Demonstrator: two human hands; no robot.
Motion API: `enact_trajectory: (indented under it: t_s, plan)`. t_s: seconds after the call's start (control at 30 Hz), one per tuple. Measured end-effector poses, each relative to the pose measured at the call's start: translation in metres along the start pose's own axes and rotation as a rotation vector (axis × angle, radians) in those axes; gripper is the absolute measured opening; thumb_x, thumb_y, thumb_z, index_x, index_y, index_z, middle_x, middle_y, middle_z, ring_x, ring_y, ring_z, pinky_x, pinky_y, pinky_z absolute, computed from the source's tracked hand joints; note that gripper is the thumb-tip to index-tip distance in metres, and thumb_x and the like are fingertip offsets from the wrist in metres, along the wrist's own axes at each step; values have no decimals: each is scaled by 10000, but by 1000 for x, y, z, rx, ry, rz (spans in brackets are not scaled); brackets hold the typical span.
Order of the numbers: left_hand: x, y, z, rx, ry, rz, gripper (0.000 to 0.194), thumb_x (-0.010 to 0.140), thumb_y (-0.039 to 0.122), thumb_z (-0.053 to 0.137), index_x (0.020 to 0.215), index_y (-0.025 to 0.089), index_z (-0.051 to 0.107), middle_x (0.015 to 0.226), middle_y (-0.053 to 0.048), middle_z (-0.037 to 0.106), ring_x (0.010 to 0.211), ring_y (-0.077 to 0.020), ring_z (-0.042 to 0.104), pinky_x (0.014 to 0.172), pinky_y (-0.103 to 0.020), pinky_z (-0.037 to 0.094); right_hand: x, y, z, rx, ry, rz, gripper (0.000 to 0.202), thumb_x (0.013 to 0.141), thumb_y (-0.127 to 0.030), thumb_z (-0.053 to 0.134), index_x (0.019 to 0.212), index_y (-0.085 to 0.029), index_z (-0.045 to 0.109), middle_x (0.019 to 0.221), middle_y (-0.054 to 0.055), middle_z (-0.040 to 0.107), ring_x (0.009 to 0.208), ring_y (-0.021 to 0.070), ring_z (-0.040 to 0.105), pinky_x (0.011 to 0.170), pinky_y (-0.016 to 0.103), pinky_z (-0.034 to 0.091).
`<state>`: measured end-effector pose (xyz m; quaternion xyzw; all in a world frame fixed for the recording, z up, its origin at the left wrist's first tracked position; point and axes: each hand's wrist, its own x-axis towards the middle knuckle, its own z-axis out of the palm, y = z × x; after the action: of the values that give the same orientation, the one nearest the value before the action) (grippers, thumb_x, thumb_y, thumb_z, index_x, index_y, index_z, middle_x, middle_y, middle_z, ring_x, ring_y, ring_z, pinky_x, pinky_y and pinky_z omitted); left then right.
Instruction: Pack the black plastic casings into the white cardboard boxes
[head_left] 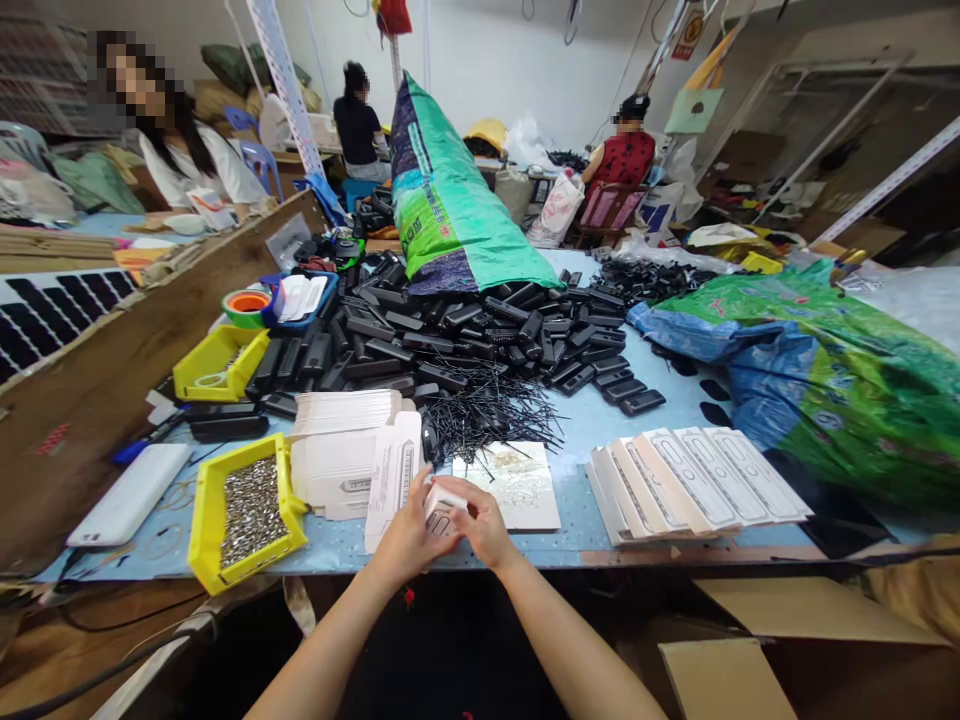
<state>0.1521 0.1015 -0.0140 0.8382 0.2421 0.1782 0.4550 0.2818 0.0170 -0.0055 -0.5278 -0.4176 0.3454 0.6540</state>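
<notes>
Near the table's front edge, a small white printed box (pixel 444 503) is held between both hands. My left hand (pixel 409 535) wraps round its left side, and my right hand (pixel 480 520) pinches its right side and top. Just left of the hands lies a flat printed carton (pixel 392 475), next to a stack of white cartons (pixel 334 455). Behind the hands is a pale board (pixel 525 490), with a heap of thin black rods (pixel 487 415) partly over it. Fanned printed cartons (pixel 697 480) lie to the right.
A yellow bin of small metal parts (pixel 251 510), a second yellow bin (pixel 221 362) and a white phone-like object (pixel 129 495) are at left. Black plastic cases (pixel 450 335) pile up behind. A green-blue sack (pixel 840 370) lies right; open cardboard (pixel 810 610) is below. People sit beyond.
</notes>
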Motion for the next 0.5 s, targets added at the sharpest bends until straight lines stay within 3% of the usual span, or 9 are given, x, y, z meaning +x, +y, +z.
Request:
enact_trajectory:
  t_s: [0.1, 0.2, 0.3, 0.33, 0.4, 0.47, 0.5]
  plan:
    - [4, 9, -2, -49, -19, -82, 1062, 735, 257, 628, 1455, 166, -146, 1171, -138, 603, 904, -225, 668, 813, -357, 523, -1, -2, 4, -62, 22, -33, 284, 817, -438, 628, 1010, -255, 726, 1135, 61, 674, 1080, 236, 610, 968, 401, 461]
    - [2, 9, -4, -48, -36, -146, 1045, 724, 274, 634, 1474, 166, -86, 1145, -139, 619, 855, -241, 682, 802, -376, 527, 0, -11, 0, -138, 82, -78, 280, 877, -394, 543, 1042, -246, 714, 1067, 60, 700, 1013, 219, 645, 933, 390, 490]
    - [2, 3, -5, -84, -13, -176, 1033, 705, 362, 677, 1482, 177, 21, 1216, -161, 584, 996, -285, 651, 896, -427, 497, -5, -17, -3, -271, -20, -284, 322, 874, -414, 529, 1088, -235, 690, 1199, 70, 641, 1169, 227, 562, 1038, 405, 407]
    - [3, 3, -4, -97, 35, -186, 1047, 695, 406, 689, 1482, 170, 39, 1255, -174, 558, 1070, -304, 618, 940, -450, 471, -9, -18, -1, -318, -64, -294, 383, 843, -439, 568, 1149, -226, 656, 1275, 78, 590, 1240, 237, 501, 1076, 414, 362]
    - [2, 8, 2, -154, 138, -217, 1003, 729, 494, 645, 1483, 165, 70, 1346, -195, 477, 1183, -322, 542, 1004, -480, 420, -21, -20, 5, -413, -88, -186, 735, 724, -468, 692, 1365, -194, 460, 1423, 115, 433, 1344, 266, 367, 1114, 433, 299]
    - [-4, 17, 7, -292, 148, -218, 859, 818, 576, 488, 1484, 186, 113, 1411, -184, 412, 1218, -319, 510, 1010, -482, 421, -35, -26, 9, -500, -81, -50, 1081, 620, -400, 776, 1488, -165, 177, 1505, 157, 262, 1381, 281, 289, 1113, 432, 297]
    - [-9, 20, 7, -360, 132, -192, 805, 845, 601, 408, 1484, 201, 125, 1417, -173, 409, 1214, -317, 512, 993, -481, 438, -41, -32, 5, -538, -76, -18, 1137, 595, -343, 785, 1496, -167, 115, 1508, 162, 240, 1378, 280, 291, 1108, 421, 310]
